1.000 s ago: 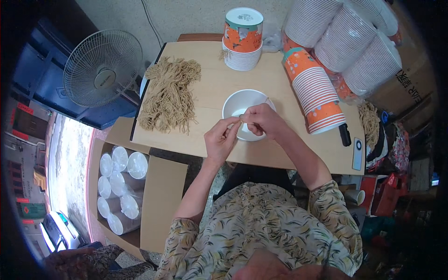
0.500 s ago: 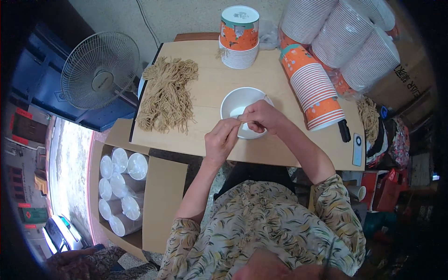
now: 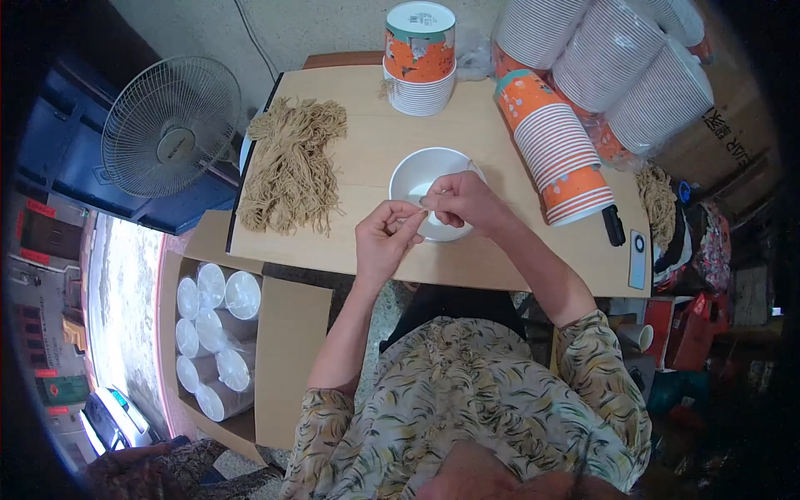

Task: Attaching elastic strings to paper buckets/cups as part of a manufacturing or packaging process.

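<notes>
A white bowl (image 3: 433, 185) sits on the table (image 3: 367, 150), near its front edge. The right hand (image 3: 462, 200) is over the bowl. The left hand (image 3: 383, 242) is just beside it. Both pinch one thin string (image 3: 423, 208) between them. A pile of strings (image 3: 292, 167) lies to the left. Cup stacks (image 3: 554, 154) lie to the right, and more cups (image 3: 419, 58) stand behind. A fan (image 3: 171, 125) and a box of cups (image 3: 221, 333) are off the table, to the left.

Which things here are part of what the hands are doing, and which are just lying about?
In use: left hand, right hand, white paper bowl, thin string pinched between the hands.

Lying about: pile of tan strings, stacked cups, fan, box of cups, phone.
</notes>
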A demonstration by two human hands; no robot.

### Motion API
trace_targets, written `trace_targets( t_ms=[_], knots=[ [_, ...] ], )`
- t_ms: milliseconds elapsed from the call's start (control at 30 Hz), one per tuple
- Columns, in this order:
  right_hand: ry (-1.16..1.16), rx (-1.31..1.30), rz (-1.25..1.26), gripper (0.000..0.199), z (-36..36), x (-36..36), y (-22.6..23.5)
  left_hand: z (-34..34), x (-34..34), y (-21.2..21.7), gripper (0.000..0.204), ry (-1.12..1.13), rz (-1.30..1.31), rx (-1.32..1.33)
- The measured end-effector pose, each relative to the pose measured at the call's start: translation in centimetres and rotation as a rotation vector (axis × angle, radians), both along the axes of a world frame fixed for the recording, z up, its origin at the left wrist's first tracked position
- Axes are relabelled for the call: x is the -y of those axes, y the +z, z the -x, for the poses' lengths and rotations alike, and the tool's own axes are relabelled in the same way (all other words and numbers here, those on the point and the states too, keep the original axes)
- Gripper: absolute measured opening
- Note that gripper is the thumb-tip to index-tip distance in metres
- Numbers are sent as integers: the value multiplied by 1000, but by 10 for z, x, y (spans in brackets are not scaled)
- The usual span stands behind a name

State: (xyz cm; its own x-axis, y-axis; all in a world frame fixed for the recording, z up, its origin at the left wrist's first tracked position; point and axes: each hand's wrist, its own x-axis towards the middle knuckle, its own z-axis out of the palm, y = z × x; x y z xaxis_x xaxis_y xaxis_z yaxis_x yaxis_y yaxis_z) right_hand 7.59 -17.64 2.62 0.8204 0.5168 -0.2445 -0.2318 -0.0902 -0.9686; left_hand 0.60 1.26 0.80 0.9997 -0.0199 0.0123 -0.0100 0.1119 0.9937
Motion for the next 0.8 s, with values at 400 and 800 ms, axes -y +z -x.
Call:
trace_targets(
  t_ms=[400, 800],
  knots=[
    [5, 384, -44, 9, 6, 19, -7, -10, -11, 3, 15, -137, 25, -223],
    [-18, 460, 189, 11, 33, 20, -3, -11, -10, 6, 14, -196, 16, -268]
  ],
)
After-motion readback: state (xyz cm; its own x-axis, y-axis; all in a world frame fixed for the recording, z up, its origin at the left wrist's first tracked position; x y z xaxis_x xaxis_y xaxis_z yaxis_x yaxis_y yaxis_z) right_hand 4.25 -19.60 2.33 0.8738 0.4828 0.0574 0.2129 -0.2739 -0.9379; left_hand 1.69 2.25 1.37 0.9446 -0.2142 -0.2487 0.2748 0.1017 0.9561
